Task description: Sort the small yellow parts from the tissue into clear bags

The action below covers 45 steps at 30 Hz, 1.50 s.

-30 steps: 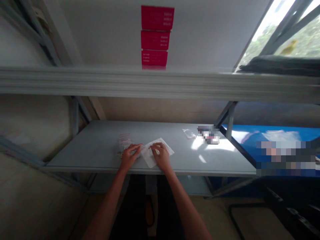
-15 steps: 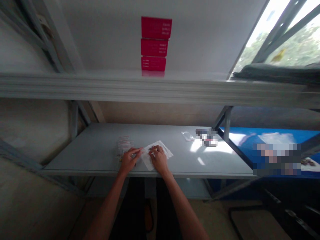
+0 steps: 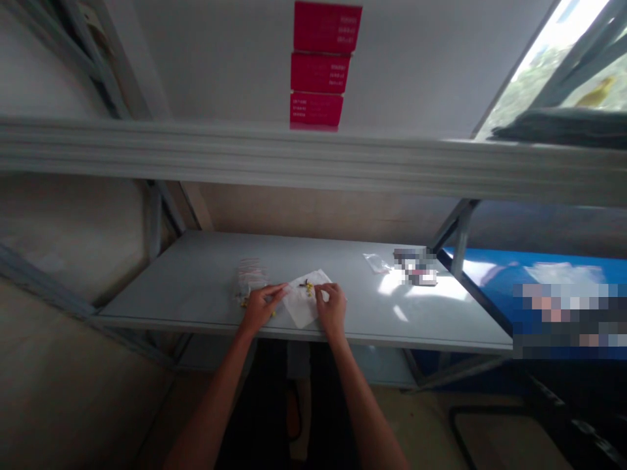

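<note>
A white sheet, thin like paper or plastic, lies near the front edge of the table. On it sits a small cluster of yellow and black parts, too small to name. My left hand has its fingertips and thumb close together at the sheet's left edge, seemingly pinching it. Over the sheet's right side, my right hand is closed with bent fingers beside the cluster; what the fingertips hold is hidden. Clear zip bags lie behind my left hand, with small yellow pieces beside them.
A clear plastic bag and a blurred-out item lie at the table's right rear. Overhead, a shelf edge crosses the view, with three stacked red boxes above. A metal frame post separates a blue table on the right.
My right hand has shifted right off the middle of the sheet, uncovering the yellow and black cluster. My left hand stays at the sheet's left edge. The camera has tilted slightly down.
</note>
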Each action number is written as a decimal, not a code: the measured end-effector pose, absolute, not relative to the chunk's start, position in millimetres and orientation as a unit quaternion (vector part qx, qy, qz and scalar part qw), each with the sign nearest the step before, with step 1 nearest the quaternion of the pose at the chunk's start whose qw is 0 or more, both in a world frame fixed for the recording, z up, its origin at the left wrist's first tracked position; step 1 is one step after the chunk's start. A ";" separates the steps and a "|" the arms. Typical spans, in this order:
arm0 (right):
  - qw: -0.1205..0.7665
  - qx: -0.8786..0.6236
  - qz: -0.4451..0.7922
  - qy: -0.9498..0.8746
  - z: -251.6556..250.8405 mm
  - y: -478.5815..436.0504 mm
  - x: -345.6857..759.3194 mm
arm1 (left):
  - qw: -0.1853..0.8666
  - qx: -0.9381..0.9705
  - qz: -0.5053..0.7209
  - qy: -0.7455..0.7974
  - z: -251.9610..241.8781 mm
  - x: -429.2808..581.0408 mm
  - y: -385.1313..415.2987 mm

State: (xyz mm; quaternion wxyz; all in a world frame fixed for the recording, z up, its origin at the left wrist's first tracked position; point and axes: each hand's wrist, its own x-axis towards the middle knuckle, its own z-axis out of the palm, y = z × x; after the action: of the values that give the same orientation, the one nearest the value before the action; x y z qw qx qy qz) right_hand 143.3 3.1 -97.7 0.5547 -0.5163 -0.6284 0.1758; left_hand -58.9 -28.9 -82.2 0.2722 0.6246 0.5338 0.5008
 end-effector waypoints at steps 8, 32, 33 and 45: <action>0.449 -0.558 0.105 -0.690 -100.7 0.4 139.3 | 0.270 0.625 0.496 0.539 -78.8 -58.0 -31.4; 0.405 -0.387 0.183 -0.808 -100.4 4.3 136.4 | 0.239 0.611 0.502 0.564 -89.6 -60.1 -22.7; 0.395 -0.384 0.178 -0.815 -100.5 4.3 136.3 | 0.236 0.602 0.509 0.567 -90.0 -60.8 -22.6; 0.489 -0.391 0.279 -0.729 -83.9 -5.6 137.9 | 0.260 0.630 0.487 0.545 -87.5 -59.1 -24.1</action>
State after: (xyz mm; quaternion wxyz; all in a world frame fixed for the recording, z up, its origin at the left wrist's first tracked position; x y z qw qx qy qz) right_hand 137.9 -5.6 -83.9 0.4887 -0.3906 -0.7286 0.2787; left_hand -59.1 -24.1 -87.5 0.2602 0.6302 0.5454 0.4875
